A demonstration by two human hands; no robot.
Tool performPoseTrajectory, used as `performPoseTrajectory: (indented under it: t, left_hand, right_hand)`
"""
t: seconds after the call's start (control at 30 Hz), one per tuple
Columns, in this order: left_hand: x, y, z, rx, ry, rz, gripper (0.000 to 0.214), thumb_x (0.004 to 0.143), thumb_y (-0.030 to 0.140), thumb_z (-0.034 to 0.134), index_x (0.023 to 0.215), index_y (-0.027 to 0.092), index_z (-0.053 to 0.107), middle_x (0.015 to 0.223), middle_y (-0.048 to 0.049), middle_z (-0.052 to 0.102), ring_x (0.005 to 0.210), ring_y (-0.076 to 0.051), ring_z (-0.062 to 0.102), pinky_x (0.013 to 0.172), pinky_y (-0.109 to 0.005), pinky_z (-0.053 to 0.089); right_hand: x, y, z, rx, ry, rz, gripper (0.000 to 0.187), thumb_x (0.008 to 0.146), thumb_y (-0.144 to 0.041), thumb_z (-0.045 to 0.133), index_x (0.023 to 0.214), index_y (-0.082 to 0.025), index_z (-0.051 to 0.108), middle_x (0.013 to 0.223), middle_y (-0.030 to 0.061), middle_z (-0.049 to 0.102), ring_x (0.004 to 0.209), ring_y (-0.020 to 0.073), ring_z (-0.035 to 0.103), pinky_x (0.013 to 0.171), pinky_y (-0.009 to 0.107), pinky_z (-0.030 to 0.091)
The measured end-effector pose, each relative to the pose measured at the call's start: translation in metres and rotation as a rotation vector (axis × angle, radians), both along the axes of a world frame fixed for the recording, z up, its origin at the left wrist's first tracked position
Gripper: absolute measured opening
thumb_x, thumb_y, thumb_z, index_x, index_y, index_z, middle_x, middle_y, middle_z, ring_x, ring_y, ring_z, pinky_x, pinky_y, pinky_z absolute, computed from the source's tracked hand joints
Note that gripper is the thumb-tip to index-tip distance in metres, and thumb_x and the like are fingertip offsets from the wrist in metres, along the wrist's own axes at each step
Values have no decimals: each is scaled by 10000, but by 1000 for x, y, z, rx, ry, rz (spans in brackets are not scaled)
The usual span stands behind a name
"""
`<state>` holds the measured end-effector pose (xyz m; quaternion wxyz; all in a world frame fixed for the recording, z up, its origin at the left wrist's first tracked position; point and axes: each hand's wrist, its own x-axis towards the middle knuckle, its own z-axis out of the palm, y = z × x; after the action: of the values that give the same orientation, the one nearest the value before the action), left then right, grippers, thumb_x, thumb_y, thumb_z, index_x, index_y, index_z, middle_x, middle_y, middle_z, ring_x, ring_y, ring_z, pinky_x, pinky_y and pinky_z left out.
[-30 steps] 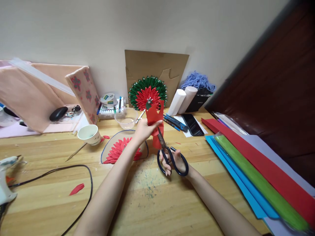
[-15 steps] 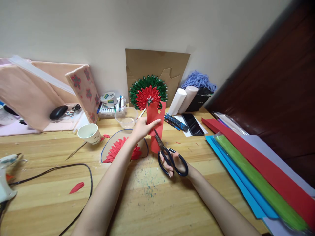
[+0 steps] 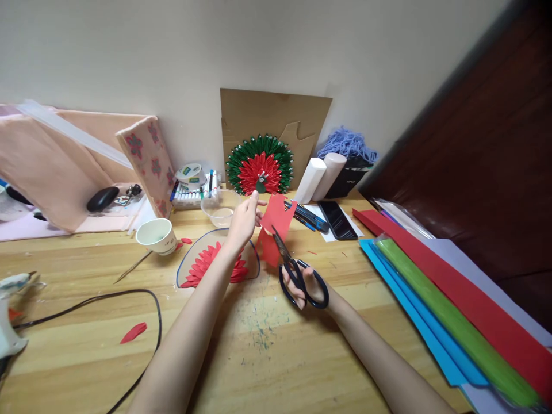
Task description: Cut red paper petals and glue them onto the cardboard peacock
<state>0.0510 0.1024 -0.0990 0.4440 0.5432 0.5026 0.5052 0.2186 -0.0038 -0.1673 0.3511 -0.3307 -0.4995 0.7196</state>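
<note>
Cutting appears to be the step in hand: the red sheet is up in front of the body, above the counter, with the blades of the black-handled scissors against it and notches bitten out of its upper right edge. The right hand is clamped on the scissors, fingers and thumb threaded through the two handle loops, the tips pointing up and away from the body. The left hand is raised just beside the sheet's left edge, thumb lifted and fingers curled towards the red; whether those fingers pinch the sheet, only brush it or have some small piece between them, I cannot tell. The hands are apart, with the sheet and the blades between them. Just beyond the left wrist, the half-round board lies on the counter, partly hidden by the forearm and bearing layered red petals; a loose red petal lies nearer, by the dark cord. Any further cut would, I judge, call for a sure pinch by the left hand close to the blades, the sheet kept taut and its fingertips clear of the edges
</note>
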Motion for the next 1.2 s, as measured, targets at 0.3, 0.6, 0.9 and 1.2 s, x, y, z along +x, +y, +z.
performPoseTrajectory:
  t: [0.3,0.6,0.9,1.2]
  left_hand:
    - [21,-31,20,-30,317,-131,481,665,638,585,598,162,593,563,-38,612,547,-167,552,541,-259,365]
    - [36,-28,6,49,127,-84,202,770,352,550,724,155,559,671,-31,625,608,-148,579,604,-261,431]
    - [33,-23,7,-39,-90,-195,211,688,324,642,646,135,559,551,8,576,527,-103,524,577,-240,424]
    - [34,-24,5,-3,-1,-134,201,707,319,641,694,132,567,606,-20,611,555,-124,565,581,-254,444]
  right_hand:
    - [-1,4,0,22,59,-259,657,566,-805,536,736,-173,478,365,-91,429,252,70,406,284,165,335]
    - [-10,0,11,-20,76,-299,631,518,-768,622,706,-184,476,361,-92,435,265,65,403,276,153,329]
    - [-3,9,2,-103,211,-135,740,462,-883,478,701,-183,469,368,-58,490,287,125,488,333,224,408]
    - [-1,4,18,-63,43,-136,775,478,-905,408,727,-174,480,417,-49,500,338,121,504,394,227,396]
